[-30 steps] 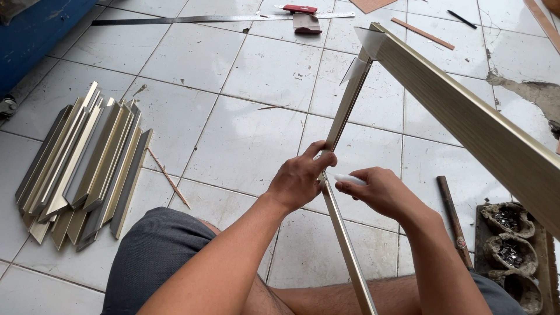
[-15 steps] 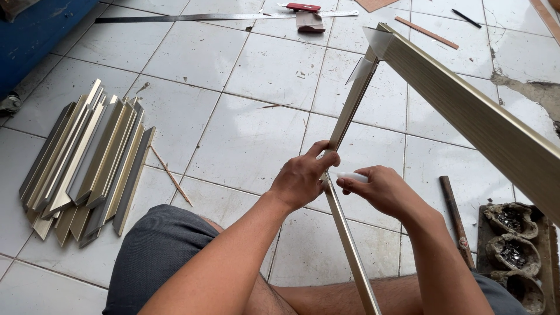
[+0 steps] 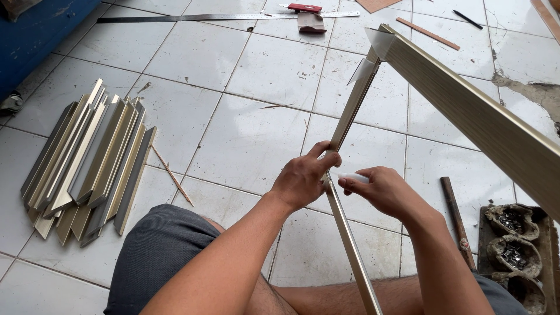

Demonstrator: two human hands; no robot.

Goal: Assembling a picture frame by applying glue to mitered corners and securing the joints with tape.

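Here the left hand (image 3: 303,178) grips a long metal strip (image 3: 350,111) slanting above the tiled floor (image 3: 245,140), right hand (image 3: 379,189) beside it pinching a small white piece (image 3: 352,177) against the strip

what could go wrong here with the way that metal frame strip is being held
1. The left hand grips the thin frame strip bare, so its edge might cut a finger if it slips.
2. The right hand presses a small white piece at the strip close to the left fingers; a slip could jab them.
3. The joined wide profile hangs off the floor from the corner joint, which may twist or come apart.
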